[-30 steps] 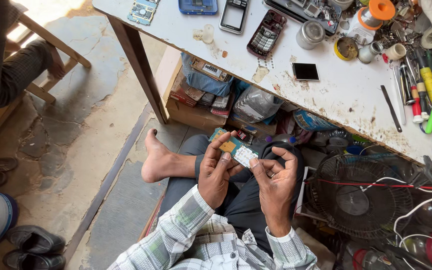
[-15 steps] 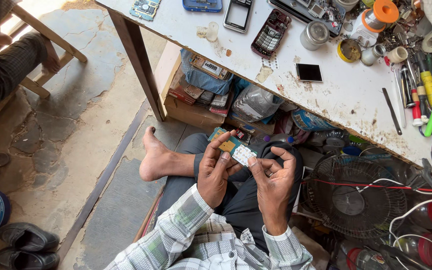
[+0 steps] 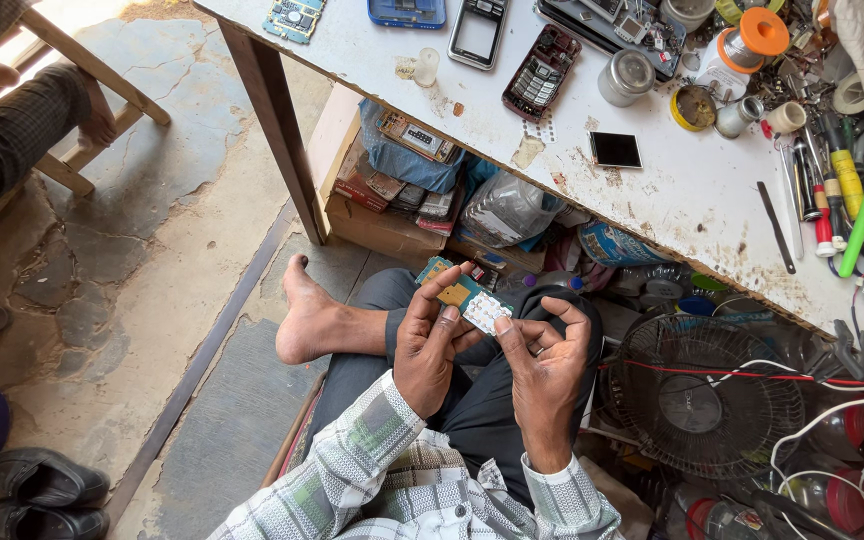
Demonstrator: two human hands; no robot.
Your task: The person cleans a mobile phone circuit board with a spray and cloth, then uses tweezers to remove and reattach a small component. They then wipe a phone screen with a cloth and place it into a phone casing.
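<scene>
I hold a small circuit board point(image 3: 467, 297) over my lap, below the front edge of the tabletop point(image 3: 672, 190). My left hand point(image 3: 432, 345) is closed on the board, thumb on its face and fingers curled behind, keeping it tilted up toward my eyes. My right hand point(image 3: 542, 365) is partly curled; its thumb and forefinger tip touch the board's pale keypad end, the other fingers spread clear so they do not cover the surface. My bare foot point(image 3: 307, 320) rests crossed in front, giving a steady seat. On the tabletop lie a dark red phone shell point(image 3: 540, 75), a small black screen point(image 3: 616, 150) and screwdrivers point(image 3: 832, 195), all within reach. A fan guard point(image 3: 702, 405) sits beside my right knee.
</scene>
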